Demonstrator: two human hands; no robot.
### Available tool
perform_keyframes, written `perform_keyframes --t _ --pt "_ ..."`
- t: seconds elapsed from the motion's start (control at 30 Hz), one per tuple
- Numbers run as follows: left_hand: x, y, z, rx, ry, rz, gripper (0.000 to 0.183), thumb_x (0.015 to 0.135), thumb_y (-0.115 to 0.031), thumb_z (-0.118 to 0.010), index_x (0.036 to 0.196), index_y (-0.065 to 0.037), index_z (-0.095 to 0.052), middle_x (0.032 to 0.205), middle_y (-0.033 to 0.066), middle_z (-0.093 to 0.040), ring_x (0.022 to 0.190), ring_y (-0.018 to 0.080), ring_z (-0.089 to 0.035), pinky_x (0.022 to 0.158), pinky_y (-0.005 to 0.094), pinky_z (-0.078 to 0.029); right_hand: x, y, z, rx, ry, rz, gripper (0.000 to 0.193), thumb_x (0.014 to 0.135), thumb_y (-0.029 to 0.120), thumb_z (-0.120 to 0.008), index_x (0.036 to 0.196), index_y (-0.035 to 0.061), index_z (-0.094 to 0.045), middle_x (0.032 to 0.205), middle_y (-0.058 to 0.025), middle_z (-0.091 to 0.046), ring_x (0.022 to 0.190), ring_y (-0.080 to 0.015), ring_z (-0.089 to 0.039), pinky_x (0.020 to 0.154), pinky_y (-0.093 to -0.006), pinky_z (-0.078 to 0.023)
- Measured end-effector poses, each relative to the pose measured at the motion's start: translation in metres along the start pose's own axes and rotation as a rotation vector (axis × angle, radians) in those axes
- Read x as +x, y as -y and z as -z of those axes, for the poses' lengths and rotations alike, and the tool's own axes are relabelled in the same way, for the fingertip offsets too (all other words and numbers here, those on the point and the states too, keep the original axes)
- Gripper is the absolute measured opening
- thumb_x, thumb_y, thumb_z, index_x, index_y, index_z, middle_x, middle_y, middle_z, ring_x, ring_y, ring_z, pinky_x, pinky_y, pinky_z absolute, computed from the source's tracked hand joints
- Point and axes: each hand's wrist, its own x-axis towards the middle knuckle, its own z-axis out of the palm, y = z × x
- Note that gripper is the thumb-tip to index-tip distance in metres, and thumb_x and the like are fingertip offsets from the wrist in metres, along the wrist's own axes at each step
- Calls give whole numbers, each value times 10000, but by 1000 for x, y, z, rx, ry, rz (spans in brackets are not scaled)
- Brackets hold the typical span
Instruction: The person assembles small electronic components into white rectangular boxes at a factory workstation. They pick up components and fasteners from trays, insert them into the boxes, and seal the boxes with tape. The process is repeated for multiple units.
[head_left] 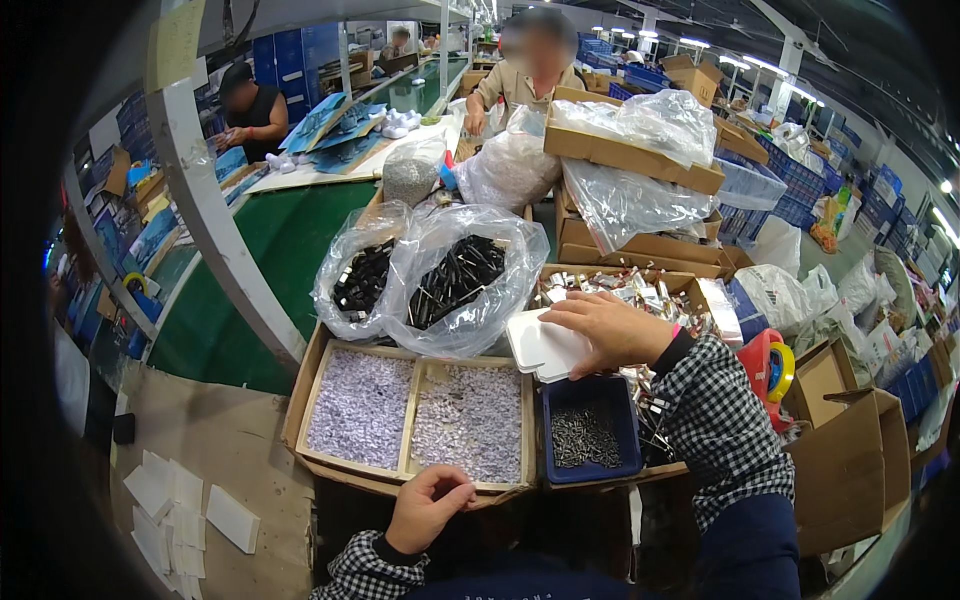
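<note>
My left hand (428,503) sits at the near edge of the cardboard tray (296,400), fingers curled at its near rim, pinching something too small to make out. The tray has two compartments, each full of tiny pale pieces (362,408). Right of it, one blue bin (627,420) holds dark screws (585,437). My right hand (610,328) lies flat, gripping the stack of white plastic trays (540,346) above the bin. Beyond, two clear bags (500,290) hold black parts, and one carton (700,290) holds shiny metal pieces.
</note>
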Motion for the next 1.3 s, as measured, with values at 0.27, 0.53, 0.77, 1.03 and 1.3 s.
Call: perform_keyframes --t 0.27,0.53,0.77,1.03,1.3 --pt "-6 3 10 -49 24 -73 88 884 -31 -605 952 -6 -556 820 54 -612 738 115 -594 679 235 -496 0 -2 0 65 19 -27 879 617 369 -804 1363 146 -396 1288 -120 -493 1215 -302 -449 1008 -448 -322" --pt "-2 -1 10 -11 6 -52 79 881 -27 -596 945 -8 -553 804 72 -619 733 136 -607 676 247 -513 0 -10 7 99 88 -42 909 625 378 -801 1398 169 -370 1338 -104 -480 1237 -281 -449 1025 -461 -312" --pt "1 1 9 -36 21 -11 87 885 -22 -596 961 -9 -555 794 64 -616 722 131 -605 674 244 -512 -10 -5 26 29 52 -43 856 625 360 -804 1358 146 -418 1329 -104 -488 1252 -284 -436 1046 -451 -301" --pt "24 -15 -3 263 150 -344 714 768 -154 -765 1342 -45 -355 1294 113 -427 1170 211 -461 934 333 -434 -44 59 54 433 -219 32 954 643 368 -837 1391 52 -338 1355 -185 -430 1271 -307 -412 1052 -434 -333" --pt "34 -39 -33 574 291 -602 1327 569 -336 -889 1471 -62 45 1460 230 -213 1355 393 -244 1111 452 -214 -37 158 -33 1527 -345 108 985 707 173 -821 1444 19 -185 1431 -152 -324 1330 -239 -337 1075 -385 -317"
